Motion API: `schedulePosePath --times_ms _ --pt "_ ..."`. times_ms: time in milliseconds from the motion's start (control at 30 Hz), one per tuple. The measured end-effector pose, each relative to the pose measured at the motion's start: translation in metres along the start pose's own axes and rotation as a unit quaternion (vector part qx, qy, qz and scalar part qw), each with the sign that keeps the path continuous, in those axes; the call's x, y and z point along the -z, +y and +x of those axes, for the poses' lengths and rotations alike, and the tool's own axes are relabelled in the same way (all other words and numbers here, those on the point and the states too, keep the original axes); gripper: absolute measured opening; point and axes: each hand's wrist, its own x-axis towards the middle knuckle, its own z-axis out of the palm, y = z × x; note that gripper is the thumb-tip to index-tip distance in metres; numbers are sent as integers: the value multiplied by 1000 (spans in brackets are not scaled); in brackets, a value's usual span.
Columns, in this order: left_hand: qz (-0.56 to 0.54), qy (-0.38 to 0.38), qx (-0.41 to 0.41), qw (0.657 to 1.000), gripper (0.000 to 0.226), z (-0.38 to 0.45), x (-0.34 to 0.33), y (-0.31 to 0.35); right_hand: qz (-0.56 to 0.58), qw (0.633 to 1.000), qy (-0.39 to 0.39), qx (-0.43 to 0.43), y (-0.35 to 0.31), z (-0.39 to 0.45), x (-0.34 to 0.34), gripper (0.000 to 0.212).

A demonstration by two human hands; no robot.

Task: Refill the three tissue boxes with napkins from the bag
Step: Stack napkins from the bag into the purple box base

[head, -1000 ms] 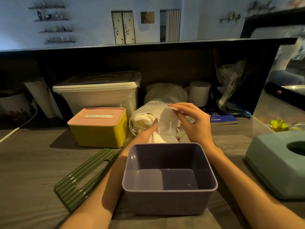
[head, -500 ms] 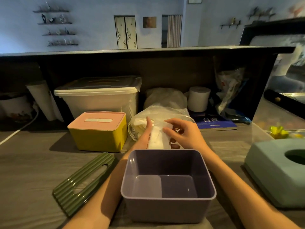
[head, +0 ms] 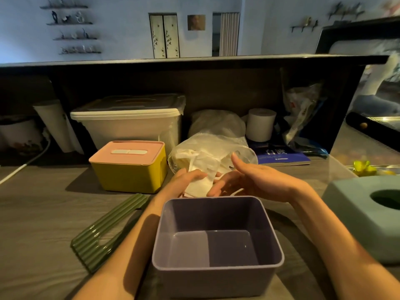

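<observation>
Both hands met just behind the purple box (head: 217, 252): the left hand (head: 186, 180) gripped white napkins (head: 200, 182) at the bag (head: 212, 152) mouth, while the right hand (head: 244, 180) lay palm-up, fingers spread loosely. That lidless box sat nearest on the bench (head: 43, 213), open upward.

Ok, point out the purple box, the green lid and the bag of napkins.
purple box (head: 217, 200): head view, far rim.
green lid (head: 104, 232): head view, ribbed top.
bag (head: 216, 144): head view, clear plastic top.
</observation>
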Motion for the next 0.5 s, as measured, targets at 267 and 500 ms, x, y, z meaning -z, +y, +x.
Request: schedulePosePath --times_ms 267,500 --pt "86 -23 -133 987 32 -12 -1 -2 13 996 5 84 -4 -1 -7 66" --pt "217 25 -234 947 38 -20 6 -7 -214 910 321 151 44 14 -17 89"
